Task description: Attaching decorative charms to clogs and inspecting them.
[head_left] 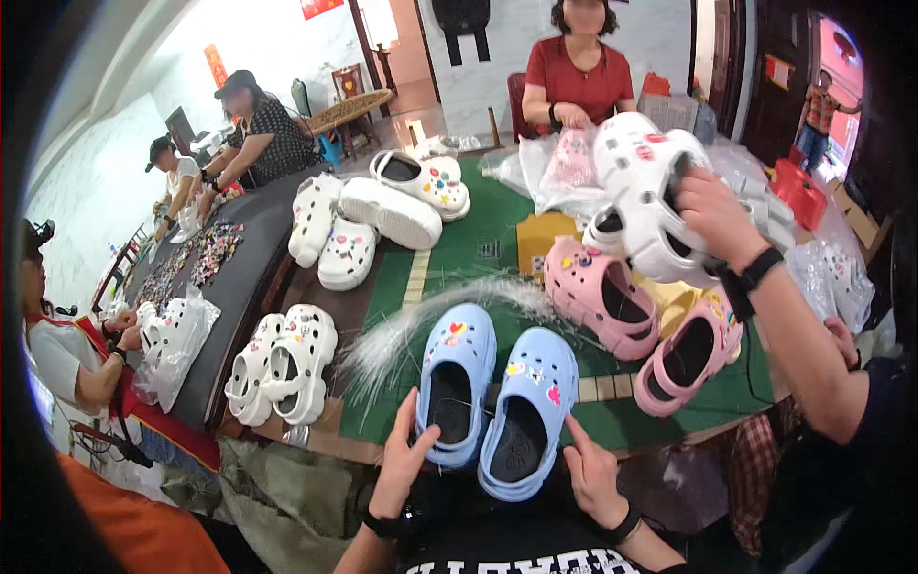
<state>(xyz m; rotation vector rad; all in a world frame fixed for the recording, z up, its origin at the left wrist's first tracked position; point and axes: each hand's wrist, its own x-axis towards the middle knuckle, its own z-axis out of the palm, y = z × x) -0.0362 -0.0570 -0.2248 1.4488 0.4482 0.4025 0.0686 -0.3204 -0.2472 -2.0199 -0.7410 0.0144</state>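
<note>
Two light-blue clogs are side by side at the near edge of the green-topped table, toes pointing away from me. My left hand [404, 464] grips the left blue clog [463, 335] near its heel, thumb over the rim. On the outer side of the right blue clog [548, 368], my right hand [595, 471] holds it with fingers partly hidden beneath. Small colourful charms sit on both toes, and the dark insoles show. Just beyond lies a fanned bundle of thin whitish strands [402, 335].
White clogs [349, 251] and a white strapped pair [304, 368] stand left. Pink clogs [602, 297] stand right. A co-worker's arm [794, 316] reaches in from the right, holding white clogs [650, 191]. Across the table, a person in red [579, 81] handles a bagged pink clog.
</note>
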